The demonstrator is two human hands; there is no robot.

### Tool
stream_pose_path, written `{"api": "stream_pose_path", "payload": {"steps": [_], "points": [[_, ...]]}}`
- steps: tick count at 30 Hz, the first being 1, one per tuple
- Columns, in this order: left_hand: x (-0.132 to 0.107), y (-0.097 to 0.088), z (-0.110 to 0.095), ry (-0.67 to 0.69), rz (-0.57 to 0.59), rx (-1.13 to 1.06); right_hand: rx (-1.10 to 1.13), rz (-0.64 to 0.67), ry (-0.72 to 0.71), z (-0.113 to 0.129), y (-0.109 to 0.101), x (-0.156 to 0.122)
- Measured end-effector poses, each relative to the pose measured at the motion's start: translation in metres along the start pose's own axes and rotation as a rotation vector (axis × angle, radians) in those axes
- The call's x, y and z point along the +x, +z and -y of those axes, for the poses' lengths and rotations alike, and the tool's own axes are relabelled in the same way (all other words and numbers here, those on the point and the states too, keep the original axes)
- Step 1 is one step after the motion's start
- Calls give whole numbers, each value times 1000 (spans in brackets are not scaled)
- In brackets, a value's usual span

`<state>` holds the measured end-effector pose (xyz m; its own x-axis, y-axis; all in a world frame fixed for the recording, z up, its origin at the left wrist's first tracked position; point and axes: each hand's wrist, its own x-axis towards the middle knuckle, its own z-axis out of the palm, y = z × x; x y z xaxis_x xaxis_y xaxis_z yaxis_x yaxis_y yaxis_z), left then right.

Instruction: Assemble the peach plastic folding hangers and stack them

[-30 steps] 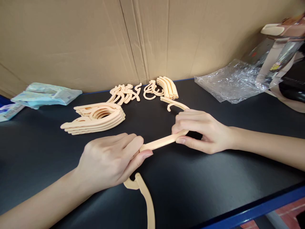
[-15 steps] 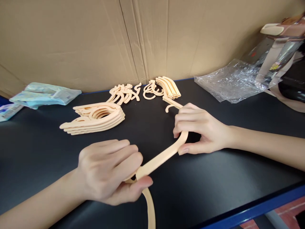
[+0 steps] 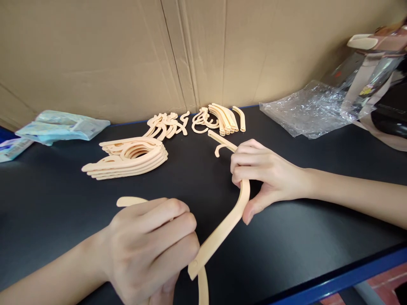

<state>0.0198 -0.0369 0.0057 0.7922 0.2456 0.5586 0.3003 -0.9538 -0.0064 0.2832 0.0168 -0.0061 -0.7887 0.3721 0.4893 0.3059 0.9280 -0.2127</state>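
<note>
My right hand [image 3: 267, 176] is closed around a beige plastic hanger arm [image 3: 222, 228], fingers over its bend and thumb along the near side. The arm's far end, with a small curled hook, sticks out beyond my fingers. Its near end slants down to my left hand [image 3: 155, 245], which is curled shut. From that fist a rounded beige tip [image 3: 130, 201] juts at the back, and a curved hanger piece [image 3: 203, 286] hangs below. My left fingertips and the joint between the parts are mostly hidden.
A stack of beige hanger parts [image 3: 140, 163] lies left of centre. Behind are loose hooks [image 3: 167, 125], a bundle of curved strips [image 3: 224, 118] and one separate strip [image 3: 240, 118]. Tissue packs [image 3: 63, 125] lie left; clear plastic wrap [image 3: 308, 110] and a strapped bottle [image 3: 369, 67] stand right.
My left hand has turned and dropped slightly, hiding its thumb. The hanger arm's near end has swung down and now shows beside the fist. One strip at the back now lies apart from its bundle.
</note>
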Motion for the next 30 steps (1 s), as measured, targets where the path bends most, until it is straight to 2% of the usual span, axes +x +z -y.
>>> {"api": "stream_pose_path", "payload": {"steps": [1, 3, 8, 13, 17, 20, 23, 30], "points": [[0, -1, 0, 47, -49, 24, -12, -8, -2, 0, 0, 0], [-1, -2, 1, 123, -20, 39, -44, -28, -11, 1, 0, 0], [-4, -4, 6, -106, 81, -9, -187, -126, -5, 2, -2, -2], [-3, 2, 18, -345, 130, -266, -338, -175, 12, 2, -3, -4], [-2, 4, 20, -437, 90, -357, -389, -149, -30, 5, 0, -2], [-3, 4, 16, -448, 55, -306, -425, -107, -80, 6, 1, 0], [-3, 7, 14, -403, 71, -288, -455, -70, -111, 8, 0, 1], [-6, 11, 17, -440, 110, -248, -393, -157, -115, 8, 1, 0]]}}
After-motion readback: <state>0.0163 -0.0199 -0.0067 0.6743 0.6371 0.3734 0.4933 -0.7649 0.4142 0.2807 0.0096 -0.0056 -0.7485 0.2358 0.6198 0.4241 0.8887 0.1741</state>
